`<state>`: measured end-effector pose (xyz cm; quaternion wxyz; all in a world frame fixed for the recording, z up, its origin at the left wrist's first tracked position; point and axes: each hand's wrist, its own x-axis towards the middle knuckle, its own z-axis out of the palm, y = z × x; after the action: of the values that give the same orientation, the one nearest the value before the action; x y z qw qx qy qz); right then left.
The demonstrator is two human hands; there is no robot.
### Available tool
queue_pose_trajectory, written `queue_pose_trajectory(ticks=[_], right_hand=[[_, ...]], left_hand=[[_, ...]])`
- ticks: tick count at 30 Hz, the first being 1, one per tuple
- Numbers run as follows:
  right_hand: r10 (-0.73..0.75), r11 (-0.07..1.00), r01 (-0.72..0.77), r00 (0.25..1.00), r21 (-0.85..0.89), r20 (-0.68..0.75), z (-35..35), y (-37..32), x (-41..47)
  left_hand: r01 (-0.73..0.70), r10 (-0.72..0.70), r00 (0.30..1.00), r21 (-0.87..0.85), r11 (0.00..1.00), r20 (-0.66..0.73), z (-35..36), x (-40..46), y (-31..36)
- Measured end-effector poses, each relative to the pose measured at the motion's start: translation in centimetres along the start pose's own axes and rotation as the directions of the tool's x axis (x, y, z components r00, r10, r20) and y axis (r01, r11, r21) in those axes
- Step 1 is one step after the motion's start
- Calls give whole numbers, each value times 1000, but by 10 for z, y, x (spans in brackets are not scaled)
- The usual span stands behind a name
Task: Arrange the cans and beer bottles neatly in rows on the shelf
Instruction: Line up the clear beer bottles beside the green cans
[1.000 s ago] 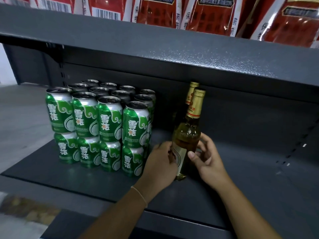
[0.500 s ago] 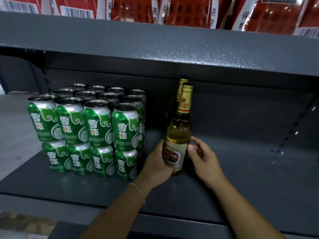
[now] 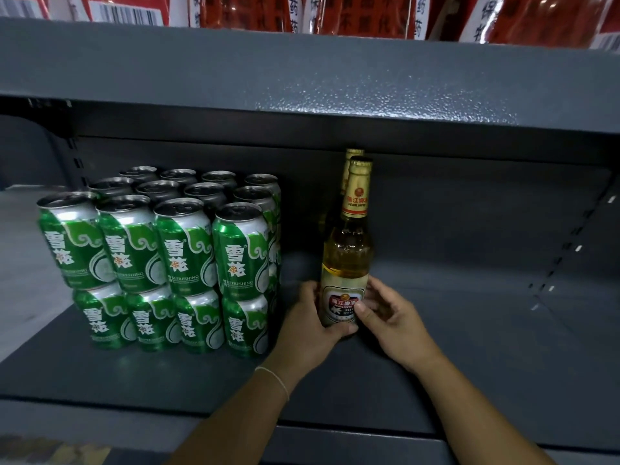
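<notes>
A clear beer bottle (image 3: 347,250) with golden beer, a gold foil neck and a red-and-white label stands upright on the dark grey shelf (image 3: 469,364). My left hand (image 3: 312,323) and my right hand (image 3: 389,317) both grip its lower body, label facing me. A second bottle (image 3: 349,156) stands right behind it, only its gold top showing. To the left, green beer cans (image 3: 181,250) are stacked two high in several rows.
The shelf board above (image 3: 302,78) hangs low over the bottle tops and carries red packets (image 3: 352,15). The shelf floor to the right of the bottles is bare up to the perforated side upright (image 3: 570,246).
Both hands have turned the front bottle so that its label faces me, and it stands more upright. The view has shifted slightly; the cans have not moved.
</notes>
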<state>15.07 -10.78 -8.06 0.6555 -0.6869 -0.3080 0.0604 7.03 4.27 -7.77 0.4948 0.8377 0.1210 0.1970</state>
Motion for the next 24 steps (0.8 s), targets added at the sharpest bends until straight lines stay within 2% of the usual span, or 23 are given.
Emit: queue_pose_trajectory(ticks=[8,13,24], right_hand=[[-25,1000,24,996,-14,-82,5,6,4],[-36,999,34,997,-32,-73,6,7,5],[-19,995,16,999,-100,-31,5,7,1]], left_hand=[[-43,43,999,28,999,18,3,6,-1],[-46,40,998,94,994,57,5,7,-9],[-59,52,997,120,991,60,7,7,-10]])
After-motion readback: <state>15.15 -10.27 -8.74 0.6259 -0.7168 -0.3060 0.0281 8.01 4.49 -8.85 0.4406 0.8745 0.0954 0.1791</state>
